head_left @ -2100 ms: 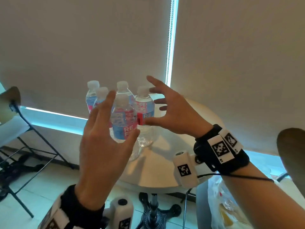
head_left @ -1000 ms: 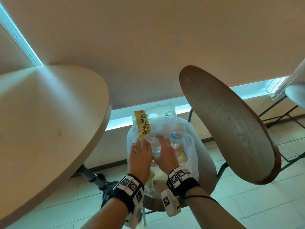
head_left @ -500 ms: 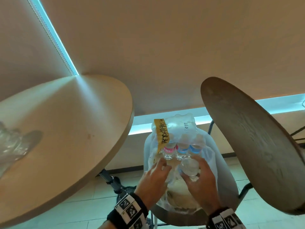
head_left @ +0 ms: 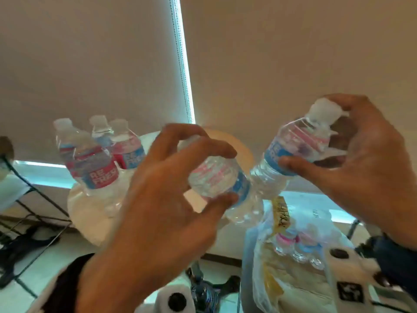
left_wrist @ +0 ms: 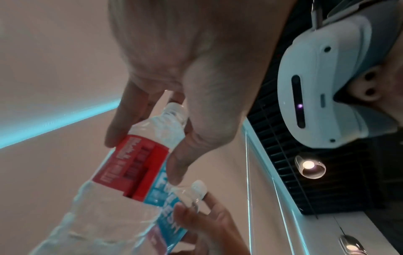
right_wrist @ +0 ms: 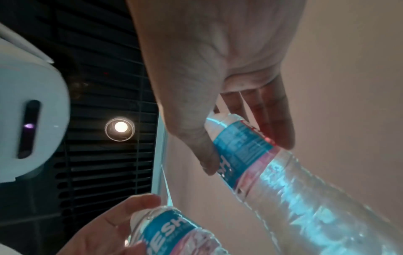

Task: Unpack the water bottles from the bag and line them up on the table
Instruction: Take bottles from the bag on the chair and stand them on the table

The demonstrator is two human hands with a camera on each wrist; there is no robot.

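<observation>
The left hand (head_left: 158, 199) holds one water bottle (head_left: 216, 179) in the air, with the fingers curled over its top and shoulder and the thumb under its label; in the left wrist view the same bottle (left_wrist: 139, 163) hangs tilted from this hand (left_wrist: 174, 72), its red and blue label between the thumb and the fingers. The right hand (head_left: 365, 159) holds a second bottle (head_left: 291, 154) to the right and a little higher, tilted, with its white cap up inside the curled fingers and the thumb pressed on the blue part of the label. In the right wrist view this second bottle (right_wrist: 272, 169) goes down and to the right from the hand (right_wrist: 218, 69). The two held bottles are just beside each other at their lower ends; I cannot tell if they touch. Further away on the left, three bottles (head_left: 90, 159) stand upright and close together on the round table (head_left: 90, 213). Below the right hand, near the camera, the clear plastic bag (head_left: 293, 267) stands open with a yellow tag, and more bottles (head_left: 297, 247) with pink and blue caps are inside it.
</observation>
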